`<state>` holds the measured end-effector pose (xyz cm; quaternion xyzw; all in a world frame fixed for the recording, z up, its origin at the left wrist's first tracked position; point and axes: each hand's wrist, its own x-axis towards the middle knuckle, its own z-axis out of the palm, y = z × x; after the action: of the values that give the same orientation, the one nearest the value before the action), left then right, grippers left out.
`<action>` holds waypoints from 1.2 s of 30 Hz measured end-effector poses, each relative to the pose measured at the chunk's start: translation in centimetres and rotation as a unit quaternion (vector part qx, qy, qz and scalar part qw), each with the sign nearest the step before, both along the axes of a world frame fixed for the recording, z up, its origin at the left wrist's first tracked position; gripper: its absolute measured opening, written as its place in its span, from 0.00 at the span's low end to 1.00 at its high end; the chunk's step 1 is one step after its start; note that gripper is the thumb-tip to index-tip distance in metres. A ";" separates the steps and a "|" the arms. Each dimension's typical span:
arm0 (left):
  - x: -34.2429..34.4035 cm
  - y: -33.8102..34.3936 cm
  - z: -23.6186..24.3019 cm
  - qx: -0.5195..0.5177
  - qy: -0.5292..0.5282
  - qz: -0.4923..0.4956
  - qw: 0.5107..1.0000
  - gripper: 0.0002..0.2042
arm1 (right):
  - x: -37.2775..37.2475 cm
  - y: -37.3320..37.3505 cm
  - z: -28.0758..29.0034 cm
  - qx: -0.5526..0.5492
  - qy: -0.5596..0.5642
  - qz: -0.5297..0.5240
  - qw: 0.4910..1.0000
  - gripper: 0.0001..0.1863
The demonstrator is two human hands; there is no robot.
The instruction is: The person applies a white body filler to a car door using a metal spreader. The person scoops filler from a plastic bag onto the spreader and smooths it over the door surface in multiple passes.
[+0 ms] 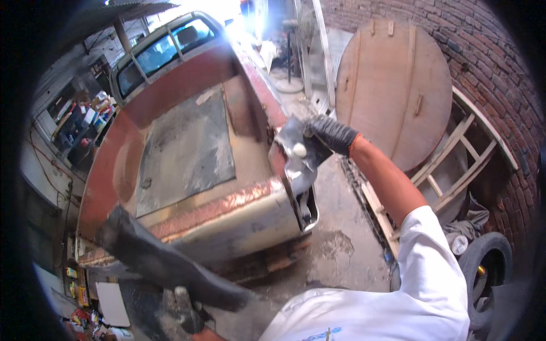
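Dark strip: long, matte, gently curved (170,264), slanting across the lower left of the frame before the pickup truck (244,224).
Left hand: gloved (185,310), bottom of the frame, left of centre; fingers closed on the strip's lower edge, somewhat blurred.
Metal piece: grey, crumpled, with a whitish patch (296,169), at the truck's rear corner, centre frame.
Right hand: dark glove, orange cuff (333,135); fingers bent against the piece's upper edge; whether gripping cannot be told.
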<state>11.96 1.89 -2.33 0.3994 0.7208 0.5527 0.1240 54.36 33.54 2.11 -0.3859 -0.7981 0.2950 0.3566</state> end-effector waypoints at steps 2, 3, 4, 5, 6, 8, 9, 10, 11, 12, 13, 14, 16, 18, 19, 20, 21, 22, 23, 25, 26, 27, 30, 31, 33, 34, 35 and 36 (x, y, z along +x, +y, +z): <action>-1.4 0.3 -1.9 0.052 0.039 -0.020 0.998 0.23 | -1.4 1.9 0.6 -0.164 0.043 0.026 0.985 0.11; -2.4 0.6 -3.0 0.048 0.065 -0.026 0.996 0.23 | -2.4 2.5 0.7 -0.256 0.077 0.031 0.963 0.12; -3.3 0.9 -3.8 0.112 0.181 -0.062 0.975 0.23 | -3.6 3.1 0.8 -0.139 0.003 0.089 0.986 0.12; -4.9 3.2 -4.6 0.231 0.427 -0.069 0.871 0.23 | -4.8 3.6 1.1 0.062 -0.008 0.152 0.986 0.11; -5.6 2.6 -5.3 0.220 0.443 -0.078 0.866 0.24 | -6.0 4.0 1.6 0.317 -0.042 0.195 0.927 0.11; -7.1 1.9 -6.9 0.163 0.382 -0.029 0.909 0.24 | -7.3 4.5 3.2 -0.217 0.120 0.155 0.956 0.10; -7.5 1.8 -7.9 0.095 0.207 0.011 0.974 0.24 | -7.5 4.6 4.3 -0.267 0.171 0.121 0.941 0.11; -7.7 1.4 -9.0 0.118 0.228 0.011 0.966 0.25 | -7.5 4.6 5.4 -0.295 0.180 0.134 0.929 0.10; -8.1 1.1 -9.8 0.140 0.250 0.011 0.958 0.25 | -7.2 4.7 6.4 -0.310 0.183 0.112 0.926 0.08; -8.2 0.8 -10.4 0.162 0.272 0.012 0.949 0.25 | -6.8 4.8 7.2 -0.311 0.195 0.116 0.923 0.07; -9.2 0.9 -10.2 0.198 0.373 -0.035 0.906 0.28 | -6.4 5.0 7.8 -0.224 0.113 0.090 0.964 0.09; -9.2 0.7 -10.2 0.229 0.468 -0.080 0.850 0.31 | -5.9 5.3 8.1 -0.194 0.076 0.080 0.975 0.12; -8.6 0.0 -9.5 0.118 0.549 -0.009 0.827 0.26 | -4.9 5.8 8.0 -0.254 0.109 0.076 0.958 0.14; -6.6 -1.5 -8.1 -0.002 0.615 0.065 0.786 0.20 | -3.8 6.3 7.5 -0.135 0.008 0.072 0.988 0.14; -5.0 -2.1 -7.4 0.014 0.498 0.125 0.858 0.20 | -3.1 6.4 7.2 -0.124 0.022 0.095 0.988 0.13; -3.0 -2.5 -7.1 0.033 0.372 0.183 0.910 0.20 | -2.5 6.6 7.0 -0.112 0.037 0.118 0.986 0.13; -0.8 -2.6 -7.0 0.053 0.238 0.238 0.940 0.20 | -1.8 6.8 6.9 -0.130 -0.003 0.132 0.983 0.25; -0.6 -2.3 -5.7 0.077 0.439 0.164 0.880 0.21 | -1.2 7.0 6.9 -0.176 -0.012 0.139 0.974 0.23; -0.1 -2.0 -4.8 0.114 0.621 0.102 0.769 0.22 | -0.6 7.1 6.9 -0.133 -0.053 0.160 0.977 0.22; 2.6 -2.0 -4.4 0.099 0.538 0.118 0.829 0.22 | 0.5 7.4 6.8 -0.151 -0.025 0.211 0.965 0.18; 4.1 -2.2 -4.4 0.092 0.493 0.128 0.855 0.23 | 1.1 7.7 6.7 -0.092 -0.052 0.176 0.979 0.18; 5.1 -2.3 -4.2 0.077 0.487 0.140 0.858 0.22 | 1.6 8.0 6.6 -0.027 -0.076 0.163 0.983 0.17; 8.7 -3.4 -4.2 0.019 0.557 0.166 0.813 0.19 | 3.3 9.3 6.3 -0.008 0.031 0.170 0.985 0.16; 10.4 -4.3 -4.1 -0.008 0.573 0.174 0.801 0.19 | 3.8 9.7 6.3 -0.079 0.043 0.168 0.982 0.16; 14.1 -5.9 -4.0 -0.045 0.404 0.234 0.883 0.17 | 4.4 10.3 5.9 -0.158 0.064 0.208 0.963 0.16; 16.2 -6.5 -4.1 -0.035 0.242 0.288 0.926 0.17 | 4.5 10.5 5.5 -0.149 0.103 0.256 0.950 0.16; 17.2 -7.0 -3.5 -0.020 0.258 0.260 0.930 0.17 | 4.5 10.5 5.0 -0.137 0.144 0.299 0.934 0.17; 18.2 -7.4 -2.9 -0.004 0.312 0.221 0.924 0.18 | 4.5 10.4 4.4 -0.041 0.108 0.332 0.936 0.17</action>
<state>30.13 -5.51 -5.24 0.3817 0.7950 0.4109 -0.2312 58.86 43.95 6.53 -0.0791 -0.8244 0.4692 0.3065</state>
